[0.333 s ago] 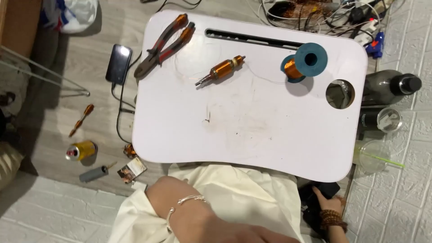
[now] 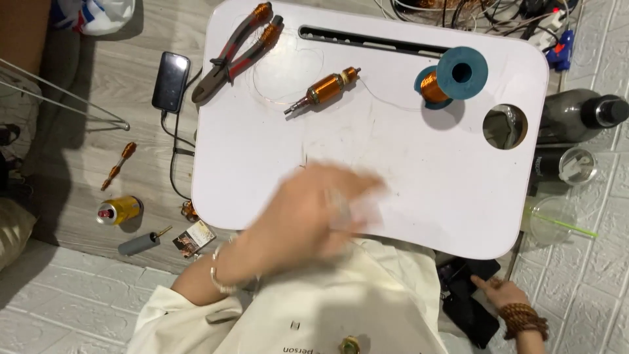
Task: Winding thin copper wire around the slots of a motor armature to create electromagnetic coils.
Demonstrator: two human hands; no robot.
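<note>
My left hand [image 2: 314, 213] is blurred with motion over the near edge of the white lap table [image 2: 445, 196], fingers spread, holding nothing. A bracelet is on its wrist. On the table lie a copper-wound motor armature [image 2: 324, 87], a spool of copper wire with teal flanges [image 2: 452, 77] and pliers with red and orange grips [image 2: 237, 51]. Thin wire runs loosely between armature and spool. My right hand [image 2: 501, 292], with a bead bracelet, is low at the right beside the table, its finger touching a black object [image 2: 468, 305] on the floor.
A phone [image 2: 171, 80] on a cable lies left of the table. On the floor at left are a second small armature [image 2: 118, 165], a yellow can [image 2: 118, 210], a grey cylinder [image 2: 139, 243] and a small box [image 2: 194, 238]. Dark bottles [image 2: 580, 113], a plastic cup [image 2: 549, 219] and cables stand right.
My left hand has swung up from my lap to over the table's near edge. The camera view has shifted closer. The right hand stays by the black object.
</note>
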